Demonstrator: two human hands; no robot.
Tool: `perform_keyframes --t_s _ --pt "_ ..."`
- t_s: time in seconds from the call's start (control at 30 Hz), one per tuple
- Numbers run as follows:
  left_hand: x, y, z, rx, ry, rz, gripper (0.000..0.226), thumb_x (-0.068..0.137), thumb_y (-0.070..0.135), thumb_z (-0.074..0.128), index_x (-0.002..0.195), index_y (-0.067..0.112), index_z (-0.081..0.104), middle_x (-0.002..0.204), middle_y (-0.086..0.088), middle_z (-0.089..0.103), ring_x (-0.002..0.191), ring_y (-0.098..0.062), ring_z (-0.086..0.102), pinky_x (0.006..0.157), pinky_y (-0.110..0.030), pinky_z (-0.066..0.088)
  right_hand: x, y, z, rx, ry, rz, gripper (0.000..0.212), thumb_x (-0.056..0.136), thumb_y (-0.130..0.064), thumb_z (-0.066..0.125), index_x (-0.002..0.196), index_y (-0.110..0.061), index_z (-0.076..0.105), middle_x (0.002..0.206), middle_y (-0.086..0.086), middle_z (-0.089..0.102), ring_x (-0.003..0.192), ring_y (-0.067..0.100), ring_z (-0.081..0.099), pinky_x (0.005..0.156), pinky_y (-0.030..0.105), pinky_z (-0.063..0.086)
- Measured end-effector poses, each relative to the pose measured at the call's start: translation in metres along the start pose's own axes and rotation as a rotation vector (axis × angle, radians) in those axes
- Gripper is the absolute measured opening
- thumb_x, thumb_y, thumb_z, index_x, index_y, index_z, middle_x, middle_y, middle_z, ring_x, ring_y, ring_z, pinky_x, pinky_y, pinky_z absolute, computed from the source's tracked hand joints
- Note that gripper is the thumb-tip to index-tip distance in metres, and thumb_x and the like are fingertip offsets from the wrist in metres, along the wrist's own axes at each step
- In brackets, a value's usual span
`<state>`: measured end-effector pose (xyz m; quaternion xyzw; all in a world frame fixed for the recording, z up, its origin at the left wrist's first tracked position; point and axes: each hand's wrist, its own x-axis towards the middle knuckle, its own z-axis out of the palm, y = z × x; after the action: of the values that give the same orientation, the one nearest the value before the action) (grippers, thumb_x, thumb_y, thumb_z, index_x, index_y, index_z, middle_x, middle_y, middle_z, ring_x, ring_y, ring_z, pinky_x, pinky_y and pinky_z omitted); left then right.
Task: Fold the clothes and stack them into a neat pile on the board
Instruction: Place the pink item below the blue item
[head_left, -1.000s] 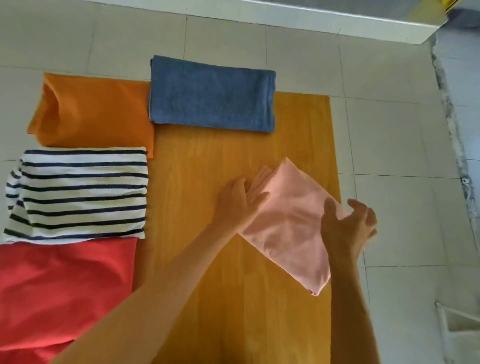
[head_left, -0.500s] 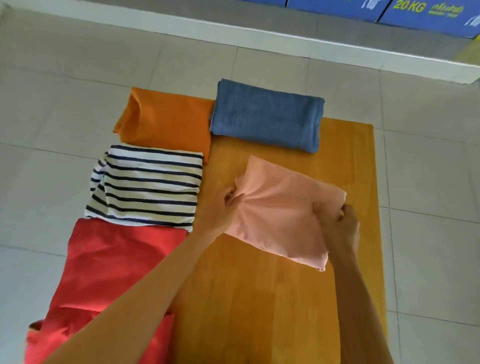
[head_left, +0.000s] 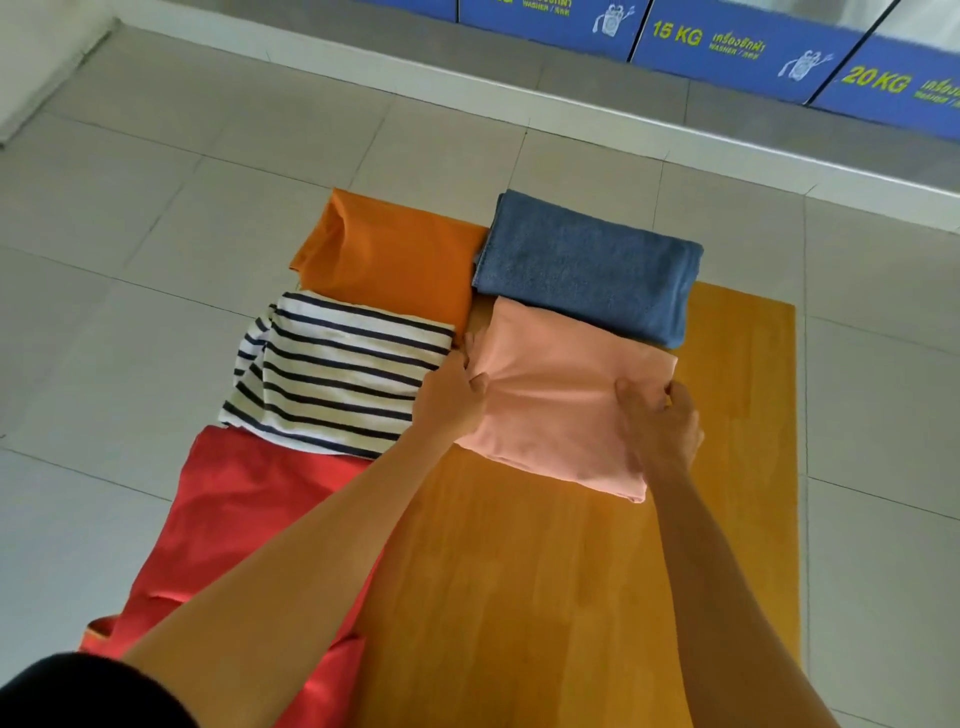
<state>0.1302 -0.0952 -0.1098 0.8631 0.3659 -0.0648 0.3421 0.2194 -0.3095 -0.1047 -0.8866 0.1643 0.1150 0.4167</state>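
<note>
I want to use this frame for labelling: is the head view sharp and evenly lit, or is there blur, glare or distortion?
Head view: soft daylight, no harsh shadows; the pink cloth, both hands and the board read clearly, slightly soft; faint sheen on the floor tiles; wide-angle lens tilts the floor lines; blue signs legible.

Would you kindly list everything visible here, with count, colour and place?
pink garment: 1, pale pink, folded on the board, touching the blue towel
blue towel: 1, blue, folded, far end of the board
orange garment: 1, orange, folded, left of the towel
striped shirt: 1, white with navy stripes, left of the pink garment
red garment: 1, red, nearest on the left
board: 1, wooden, on the tiled floor
washer boxes: several, blue, top edge
left hand: gripping the pink garment's left edge
right hand: gripping its right edge
</note>
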Motion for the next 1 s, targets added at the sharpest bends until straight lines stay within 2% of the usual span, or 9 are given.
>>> perform_keyframes --t_s 0.17,0.27,0.43,0.5,0.6,0.7,0.8,0.87,1.0 --pt "0.003 0.004 0.007 0.030 0.023 -0.057 0.033 0.098 0.031 0.049 0.124 0.012 0.046 0.111 -0.007 0.061 0.101 -0.027 0.061 0.070 -0.030 0.042 0.003 -0.004 -0.004 -0.051 -0.033 -0.025 0.058 0.084 -0.052 0.071 0.127 -0.015 0.059 0.111 0.004 0.066 0.096 0.028 0.059 0.079 0.038 0.048" --pt "0.002 0.007 0.009 0.018 0.020 -0.083 0.032 0.098 0.029 0.051 0.125 0.013 0.044 0.112 -0.008 0.060 0.098 -0.026 0.061 0.068 -0.031 0.042 0.007 -0.008 -0.008 -0.112 -0.060 -0.036 0.063 0.085 -0.055 0.069 0.132 -0.015 0.055 0.120 0.008 0.067 0.109 0.034 0.062 0.083 0.041 0.050" --pt "-0.010 0.008 -0.005 -0.035 -0.086 -0.033 0.045 0.095 0.029 0.053 0.135 0.012 0.040 0.124 -0.008 0.056 0.108 -0.025 0.058 0.074 -0.029 0.045 0.002 -0.011 -0.011 -0.133 -0.002 0.035 0.081 0.080 -0.058 0.073 0.141 -0.016 0.041 0.136 0.013 0.052 0.118 0.036 0.055 0.086 0.045 0.049" --pt "-0.021 0.004 -0.018 -0.085 -0.090 0.034 0.047 0.094 0.030 0.055 0.136 0.014 0.042 0.125 -0.003 0.056 0.111 -0.022 0.058 0.078 -0.026 0.045 -0.005 -0.013 -0.011 -0.112 0.090 -0.018 0.075 0.083 -0.050 0.073 0.140 -0.014 0.041 0.137 0.015 0.048 0.119 0.036 0.052 0.093 0.049 0.051" --pt "-0.038 -0.011 -0.041 -0.192 -0.028 0.105 0.042 0.093 0.029 0.057 0.132 0.017 0.050 0.126 0.002 0.060 0.115 -0.017 0.059 0.089 -0.025 0.050 -0.022 -0.023 -0.010 0.015 0.144 -0.052 0.053 0.091 -0.034 0.068 0.135 -0.012 0.048 0.130 0.011 0.054 0.106 0.026 0.055 0.087 0.041 0.051" --pt "-0.046 -0.032 -0.064 -0.247 0.076 0.115 0.030 0.093 0.024 0.058 0.123 0.018 0.059 0.119 0.006 0.064 0.112 -0.011 0.060 0.088 -0.019 0.047 -0.049 -0.036 0.000 0.093 0.042 -0.084 0.034 0.095 -0.030 0.063 0.126 -0.016 0.057 0.113 0.000 0.063 0.102 0.020 0.060 0.082 0.032 0.053" --pt "-0.043 -0.060 -0.091 -0.191 0.315 0.144 0.025 0.088 0.020 0.059 0.112 0.018 0.065 0.111 0.010 0.062 0.113 -0.015 0.057 0.097 -0.035 0.047 -0.084 -0.054 0.029 0.100 -0.115 -0.226 0.019 0.098 -0.021 0.058 0.112 -0.015 0.067 0.100 -0.004 0.068 0.091 0.014 0.062 0.073 0.016 0.051" --pt "-0.036 -0.081 -0.107 -0.156 0.457 0.078 0.030 0.085 0.022 0.057 0.114 0.017 0.063 0.118 0.000 0.061 0.118 -0.024 0.051 0.100 -0.039 0.044 -0.106 -0.065 0.052 0.077 -0.232 -0.321 0.019 0.099 -0.022 0.056 0.109 -0.017 0.072 0.096 -0.005 0.072 0.084 0.008 0.064 0.064 0.006 0.047" --pt "-0.020 -0.112 -0.137 -0.050 0.516 -0.142 0.039 0.089 0.022 0.056 0.126 0.013 0.051 0.137 -0.015 0.046 0.129 -0.031 0.036 0.103 -0.044 0.034 -0.135 -0.081 0.094 -0.013 -0.477 -0.395 0.026 0.101 -0.029 0.053 0.112 -0.020 0.075 0.109 -0.005 0.075 0.090 0.012 0.070 0.071 0.021 0.053"
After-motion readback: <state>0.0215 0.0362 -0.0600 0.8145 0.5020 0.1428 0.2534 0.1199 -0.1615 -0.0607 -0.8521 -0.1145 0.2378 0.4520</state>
